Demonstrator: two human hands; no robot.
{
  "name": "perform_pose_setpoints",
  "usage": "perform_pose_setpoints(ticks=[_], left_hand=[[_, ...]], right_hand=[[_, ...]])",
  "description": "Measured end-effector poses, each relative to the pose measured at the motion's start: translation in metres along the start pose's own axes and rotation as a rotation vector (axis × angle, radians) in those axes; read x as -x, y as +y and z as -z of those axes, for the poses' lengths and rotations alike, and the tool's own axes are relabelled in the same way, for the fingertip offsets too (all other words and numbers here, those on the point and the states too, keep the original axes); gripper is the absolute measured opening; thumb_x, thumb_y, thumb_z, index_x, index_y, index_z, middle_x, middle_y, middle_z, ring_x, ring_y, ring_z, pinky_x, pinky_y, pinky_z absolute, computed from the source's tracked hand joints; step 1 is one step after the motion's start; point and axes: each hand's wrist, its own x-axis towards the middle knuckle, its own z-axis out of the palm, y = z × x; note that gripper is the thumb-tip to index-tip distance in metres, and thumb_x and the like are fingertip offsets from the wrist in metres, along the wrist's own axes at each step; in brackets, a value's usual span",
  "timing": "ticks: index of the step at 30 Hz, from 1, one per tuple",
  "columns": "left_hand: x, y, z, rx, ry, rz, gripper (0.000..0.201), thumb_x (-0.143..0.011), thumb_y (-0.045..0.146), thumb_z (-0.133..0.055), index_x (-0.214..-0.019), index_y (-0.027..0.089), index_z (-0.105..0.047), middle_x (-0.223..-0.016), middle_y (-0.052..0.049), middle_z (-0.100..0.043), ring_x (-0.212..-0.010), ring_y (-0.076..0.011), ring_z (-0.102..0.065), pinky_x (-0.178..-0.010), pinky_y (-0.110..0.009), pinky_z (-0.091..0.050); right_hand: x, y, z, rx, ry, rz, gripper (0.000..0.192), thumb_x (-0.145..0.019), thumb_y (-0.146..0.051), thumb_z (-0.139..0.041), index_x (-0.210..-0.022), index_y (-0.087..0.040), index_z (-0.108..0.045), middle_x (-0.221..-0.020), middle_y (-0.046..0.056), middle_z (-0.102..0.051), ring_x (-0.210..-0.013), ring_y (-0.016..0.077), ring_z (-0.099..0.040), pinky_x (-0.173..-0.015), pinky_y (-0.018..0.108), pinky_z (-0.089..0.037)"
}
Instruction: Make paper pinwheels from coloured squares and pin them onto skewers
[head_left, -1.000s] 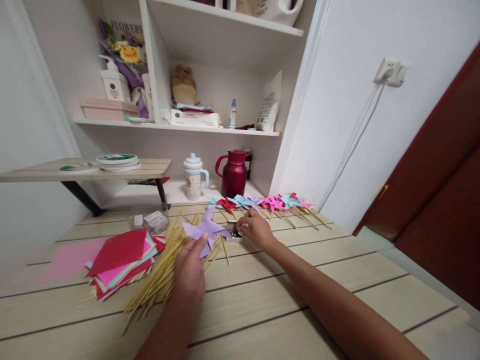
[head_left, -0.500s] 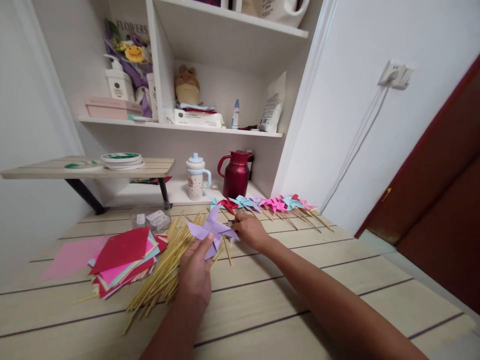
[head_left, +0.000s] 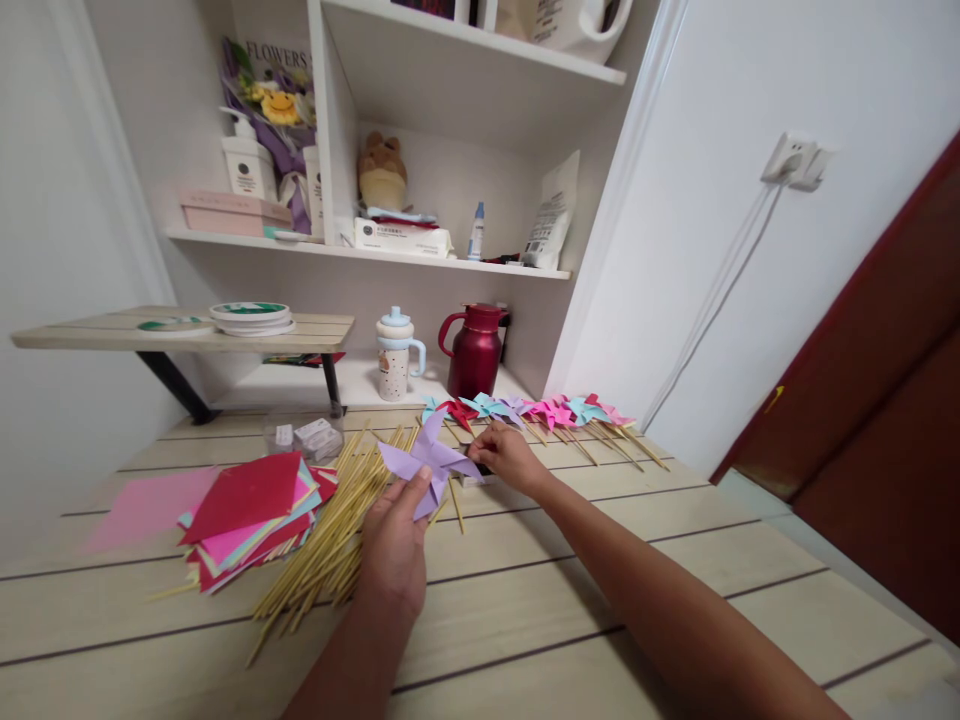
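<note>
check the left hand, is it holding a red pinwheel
No, the left hand holds a purple pinwheel above the bamboo sticks; the red paper lies on the stack beside them.

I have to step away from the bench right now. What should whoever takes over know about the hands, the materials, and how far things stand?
Left hand: holds a folded purple pinwheel, no stick on it.
Right hand: fingers down at a small box on the table; whether it grips anything is hidden.
Bamboo sticks and the coloured paper stack lie left of the hands.
Done: a row of finished pinwheels on sticks near the wall.
Left: the purple one lacks a stick; many sheets unfolded.
</note>
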Motion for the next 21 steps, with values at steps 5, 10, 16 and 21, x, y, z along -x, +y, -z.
perform_pose_setpoints(ticks=[5, 10, 16, 21], left_hand=[[-0.004, 0.002, 0.002, -0.004, 0.063, -0.020, 0.014, -0.082, 0.004, -0.063, -0.087, 0.014, -0.072, -0.088, -0.006, -0.077, -0.080, -0.0120, -0.071, -0.077, -0.023, -0.056], [-0.011, 0.003, 0.008, -0.018, 0.130, -0.030, 0.011, -0.081, 0.006, -0.067, -0.083, 0.015, -0.072, -0.085, -0.004, -0.076, -0.075, -0.0104, -0.070, -0.071, -0.019, -0.055], [-0.015, 0.003, 0.009, -0.022, 0.156, -0.051, 0.013, -0.080, 0.004, -0.065, -0.079, 0.015, -0.071, -0.080, -0.004, -0.075, -0.075, -0.0122, -0.071, -0.073, -0.022, -0.056], [-0.020, 0.002, 0.014, -0.032, 0.183, -0.063, 0.015, -0.082, 0.003, -0.063, -0.077, 0.015, -0.071, -0.077, -0.002, -0.074, -0.071, -0.0083, -0.068, -0.067, -0.015, -0.054]], right_hand=[[0.001, 0.005, -0.004, -0.099, -0.032, -0.063, 0.026, -0.094, -0.032, -0.059, -0.113, -0.015, -0.061, -0.112, 0.007, -0.065, -0.093, 0.0197, -0.065, -0.080, 0.039, -0.056], [0.004, 0.007, -0.001, -0.103, -0.021, -0.073, 0.026, -0.094, -0.031, -0.060, -0.113, -0.014, -0.062, -0.111, 0.007, -0.065, -0.091, 0.0191, -0.066, -0.078, 0.037, -0.056], [0.006, -0.006, 0.007, 0.059, 0.023, -0.001, 0.008, -0.079, -0.018, -0.070, -0.080, -0.020, -0.078, -0.088, 0.004, -0.065, -0.083, 0.0180, -0.061, -0.073, 0.028, -0.046], [0.006, -0.016, 0.004, 0.216, -0.043, 0.071, 0.009, -0.080, -0.019, -0.070, -0.080, -0.022, -0.078, -0.090, 0.006, -0.068, -0.089, 0.0209, -0.064, -0.076, 0.029, -0.046]])
